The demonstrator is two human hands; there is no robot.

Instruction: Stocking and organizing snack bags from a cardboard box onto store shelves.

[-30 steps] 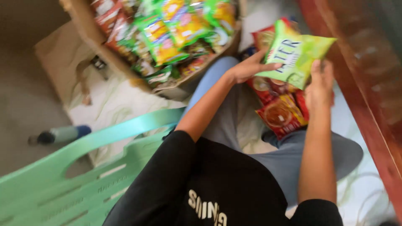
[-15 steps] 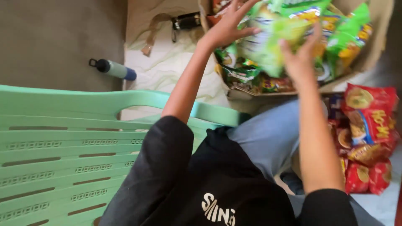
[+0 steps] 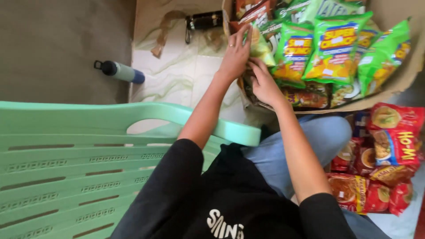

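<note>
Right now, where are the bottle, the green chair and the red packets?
bottle (image 3: 120, 71), head view, mid-body.
green chair (image 3: 79, 146), head view, slatted back.
red packets (image 3: 389, 146), head view, top packet's front.

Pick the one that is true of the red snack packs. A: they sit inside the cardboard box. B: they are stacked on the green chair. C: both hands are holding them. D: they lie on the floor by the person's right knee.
D: the red packs lie on the floor beside the right knee, outside the box, while both hands work at the green packs in it.

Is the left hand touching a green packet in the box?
Touching: head view shows left hand fingers on a green packet at the box edge.
</note>
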